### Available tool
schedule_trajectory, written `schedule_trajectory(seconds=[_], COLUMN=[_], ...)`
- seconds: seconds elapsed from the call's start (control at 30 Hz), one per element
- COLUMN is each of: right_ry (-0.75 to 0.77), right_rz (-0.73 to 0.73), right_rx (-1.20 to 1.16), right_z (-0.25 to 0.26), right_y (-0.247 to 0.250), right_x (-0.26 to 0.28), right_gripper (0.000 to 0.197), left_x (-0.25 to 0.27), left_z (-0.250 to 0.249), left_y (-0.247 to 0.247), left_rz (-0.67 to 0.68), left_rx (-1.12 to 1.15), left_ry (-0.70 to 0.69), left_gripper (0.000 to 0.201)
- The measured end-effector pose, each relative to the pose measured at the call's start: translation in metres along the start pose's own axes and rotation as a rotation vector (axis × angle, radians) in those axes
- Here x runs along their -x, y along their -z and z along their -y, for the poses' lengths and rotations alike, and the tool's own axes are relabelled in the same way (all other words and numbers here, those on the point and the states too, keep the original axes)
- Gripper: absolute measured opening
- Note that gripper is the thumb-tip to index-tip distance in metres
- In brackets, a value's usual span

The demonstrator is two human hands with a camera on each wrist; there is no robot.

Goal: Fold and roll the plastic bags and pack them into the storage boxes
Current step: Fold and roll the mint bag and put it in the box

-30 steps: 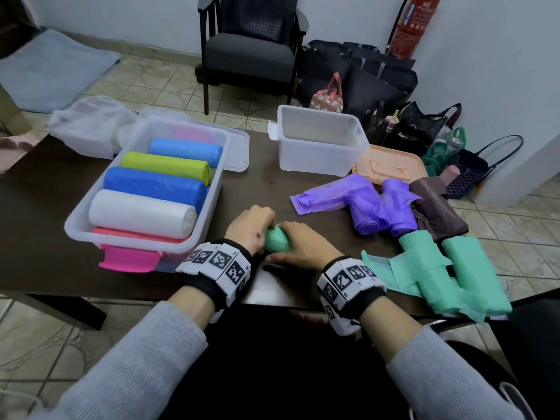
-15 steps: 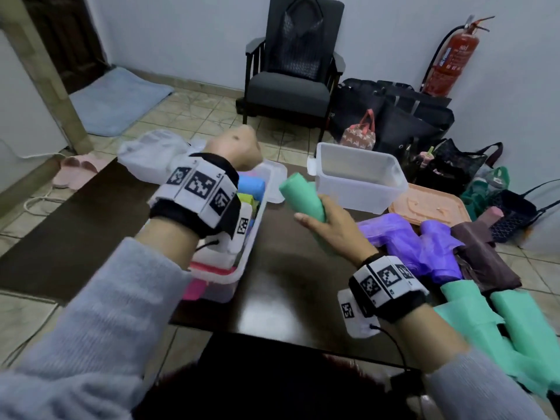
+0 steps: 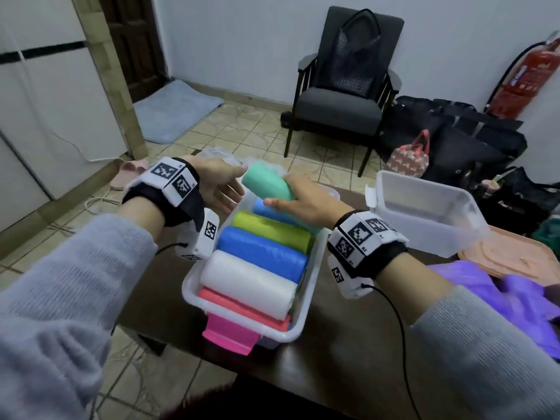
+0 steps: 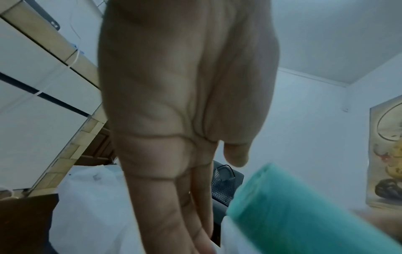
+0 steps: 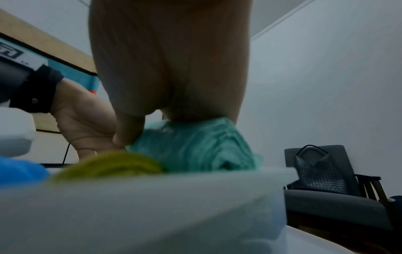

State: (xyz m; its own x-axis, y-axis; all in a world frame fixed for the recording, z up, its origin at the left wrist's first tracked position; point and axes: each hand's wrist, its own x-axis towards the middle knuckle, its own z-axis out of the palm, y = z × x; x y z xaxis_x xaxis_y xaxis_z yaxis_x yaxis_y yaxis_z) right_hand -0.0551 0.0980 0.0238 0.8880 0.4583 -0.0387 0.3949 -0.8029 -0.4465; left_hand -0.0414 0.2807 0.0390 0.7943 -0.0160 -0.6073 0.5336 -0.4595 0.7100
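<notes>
My right hand [image 3: 298, 198] grips a rolled green bag [image 3: 266, 184] and holds it tilted over the far end of the white storage box [image 3: 300, 324]. The same green roll [image 5: 195, 146] shows under my thumb in the right wrist view, just above the box rim. My left hand [image 3: 222, 189] is beside the roll's left end with its fingers straight, palm facing it; the green roll [image 4: 304, 214] sits just right of those fingers in the left wrist view. In the box lie a red, a white [image 3: 248, 283], a blue [image 3: 263, 253], a yellow-green [image 3: 272, 230] and another blue roll.
A second, empty white box [image 3: 424, 213] stands on the dark table to the right, with a peach lid [image 3: 509, 259] beside it. Loose purple bags [image 3: 500, 295] lie at the right edge. A clear plastic bag lies behind the full box. Chair, bags and fire extinguisher stand beyond.
My right hand has carried the green roll from the table's front up and left to the far end of the full box. My left hand let go and now hovers open beside it.
</notes>
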Motion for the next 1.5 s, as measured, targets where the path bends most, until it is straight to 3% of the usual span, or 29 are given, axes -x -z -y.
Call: schedule_trajectory(seconds=[0.17, 0.3, 0.43, 0.6, 0.67, 0.8, 0.93, 1.0, 1.27, 1.5], right_ry=[-0.091, -0.123, -0.146, -0.204, -0.239, -0.216, -0.122, -0.100, -0.080, -0.076], right_rz=[0.140, 0.220, 0.293, 0.384, 0.410, 0.329, 0.123, 0.073, 0.088, 0.129], right_rx=[0.099, 0.124, 0.151, 0.088, 0.062, -0.007, 0.162, 0.140, 0.100, 0.289], right_z=[-0.006, -0.007, -0.001, -0.001, -0.001, -0.007, -0.011, -0.015, -0.019, -0.013], right_y=[-0.008, -0.001, 0.006, 0.007, 0.004, -0.005, -0.013, -0.017, -0.025, -0.034], right_x=[-0.013, -0.014, -0.012, -0.014, -0.014, -0.010, 0.000, 0.005, 0.008, 0.012], right_gripper=[0.058, 0.052, 0.053, 0.054, 0.057, 0.056, 0.053, 0.050, 0.048, 0.068], left_x=[-0.007, -0.009, -0.009, -0.008, -0.009, -0.010, -0.008, -0.009, -0.014, -0.015], left_z=[0.006, 0.006, 0.004, 0.003, 0.002, 0.000, -0.004, -0.005, -0.010, -0.017], left_y=[0.007, 0.005, 0.006, 0.008, 0.006, 0.002, -0.002, -0.004, -0.013, -0.017], left_rz=[0.062, 0.056, 0.099, 0.116, 0.104, 0.044, 0.014, -0.011, -0.099, -0.152], left_rx=[0.078, 0.011, -0.030, -0.049, -0.089, -0.166, -0.178, -0.205, -0.397, -0.713], left_ry=[-0.068, -0.085, -0.083, -0.078, -0.087, -0.090, -0.075, -0.070, -0.055, -0.029], left_gripper=[0.051, 0.043, 0.048, 0.052, 0.044, 0.032, 0.028, 0.029, 0.037, 0.036])
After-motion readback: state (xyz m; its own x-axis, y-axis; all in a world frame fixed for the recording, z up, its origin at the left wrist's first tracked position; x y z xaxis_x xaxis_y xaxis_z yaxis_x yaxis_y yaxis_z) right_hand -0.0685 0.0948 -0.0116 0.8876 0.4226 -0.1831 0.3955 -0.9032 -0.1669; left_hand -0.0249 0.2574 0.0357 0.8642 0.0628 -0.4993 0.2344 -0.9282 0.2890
